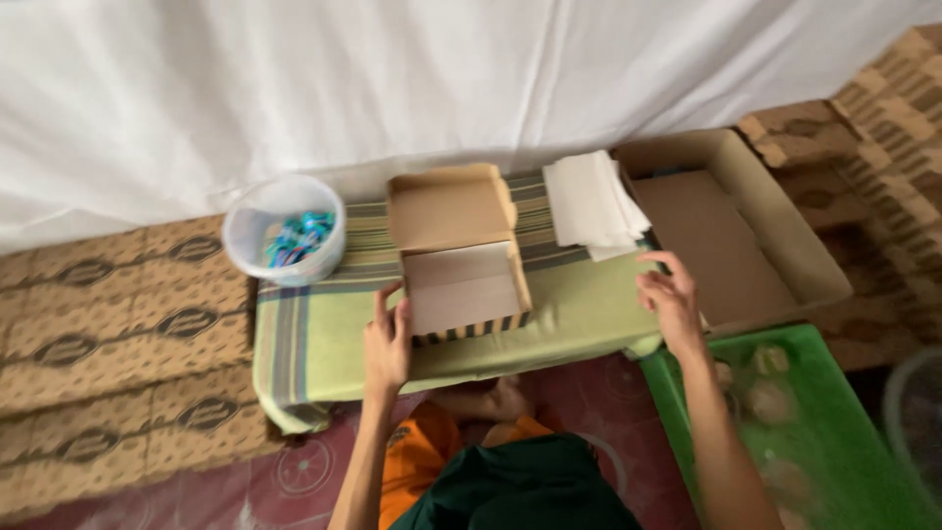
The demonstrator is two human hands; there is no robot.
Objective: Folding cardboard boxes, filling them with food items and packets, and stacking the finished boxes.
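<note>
A small open cardboard box [461,285] with a hinged lid tipped back sits on a low bench covered with a green striped cloth [314,339]. A white sheet lines its inside. My left hand [388,339] rests against the box's left front corner, fingers loosely apart. My right hand [672,299] hovers with spread fingers over the bench's right end, holding nothing, just below a stack of white paper sheets [592,204] and beside a large shallow cardboard tray [785,231].
A clear plastic tub [283,228] with blue and coloured small items stands at the bench's left end. A green plastic crate [834,432] holding pale round items lies on the floor at right. Patterned mats and a white cloth backdrop surround the bench.
</note>
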